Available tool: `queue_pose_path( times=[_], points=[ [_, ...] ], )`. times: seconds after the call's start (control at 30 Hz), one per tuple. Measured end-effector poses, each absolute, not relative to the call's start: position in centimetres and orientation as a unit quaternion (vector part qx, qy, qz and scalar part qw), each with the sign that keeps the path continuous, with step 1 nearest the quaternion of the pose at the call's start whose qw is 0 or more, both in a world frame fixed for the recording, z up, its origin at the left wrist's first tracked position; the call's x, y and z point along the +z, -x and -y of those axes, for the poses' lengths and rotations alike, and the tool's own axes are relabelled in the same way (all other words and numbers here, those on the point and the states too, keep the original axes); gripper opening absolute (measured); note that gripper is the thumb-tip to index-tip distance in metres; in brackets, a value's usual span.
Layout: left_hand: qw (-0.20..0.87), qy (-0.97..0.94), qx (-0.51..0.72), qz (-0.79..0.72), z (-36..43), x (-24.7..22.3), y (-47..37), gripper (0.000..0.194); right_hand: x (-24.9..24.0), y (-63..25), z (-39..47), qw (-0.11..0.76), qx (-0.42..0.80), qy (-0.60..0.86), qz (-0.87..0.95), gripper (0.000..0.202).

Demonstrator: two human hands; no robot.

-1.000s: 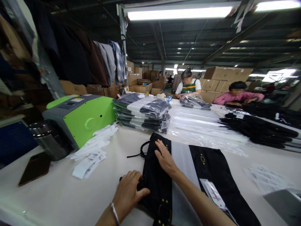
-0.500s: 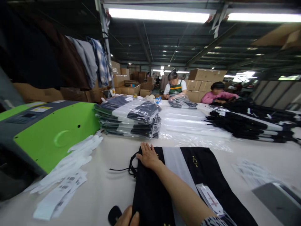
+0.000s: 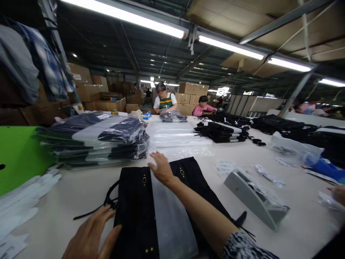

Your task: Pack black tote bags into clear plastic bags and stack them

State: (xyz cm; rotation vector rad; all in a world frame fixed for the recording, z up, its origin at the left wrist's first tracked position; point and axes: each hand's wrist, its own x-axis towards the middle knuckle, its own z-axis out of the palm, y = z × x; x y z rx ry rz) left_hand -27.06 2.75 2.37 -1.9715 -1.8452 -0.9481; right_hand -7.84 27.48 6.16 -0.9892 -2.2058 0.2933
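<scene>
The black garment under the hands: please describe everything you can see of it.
The black garment lies flat on the pale table, folded lengthwise around a whitish sheet that shows down its middle. It looks like soft dark fabric with small gold fittings near the far end and the near end. Black cords trail from its left edge. The right hand presses flat on the far end; the left hand touches its left edge.

Bare counter [image 3: 81, 194] lies open at 9 o'clock of the garment [image 3: 137, 208]; bagged stack [image 3: 97, 142] blocks 11 o'clock, grey holder [image 3: 253, 198] 3 o'clock.
</scene>
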Motion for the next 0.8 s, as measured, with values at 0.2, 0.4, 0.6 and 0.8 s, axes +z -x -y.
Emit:
queue_pose_path(
  times=[0.2,0.4,0.6,0.8],
  points=[
    [0.153,0.663,-0.147,0.718,-15.2,4.4,22.6,0.057,5.0,-7.2,-30.1,0.377,0.083,0.691,0.611,0.048],
    [0.056,0.558,-0.040,0.827,-20.1,-1.2,26.0,0.075,2.4,-9.8,-32.8,0.333,0.187,0.722,0.577,0.024],
    [0.033,0.609,-0.009,0.792,-18.5,-1.2,26.6,0.083,1.6,-12.9,-30.0,0.337,0.250,0.694,0.585,0.038],
    [0.071,0.610,0.006,0.790,-16.6,-2.1,25.6,0.087,2.1,-14.6,-28.9,0.354,0.193,0.722,0.563,0.025]
  ],
)
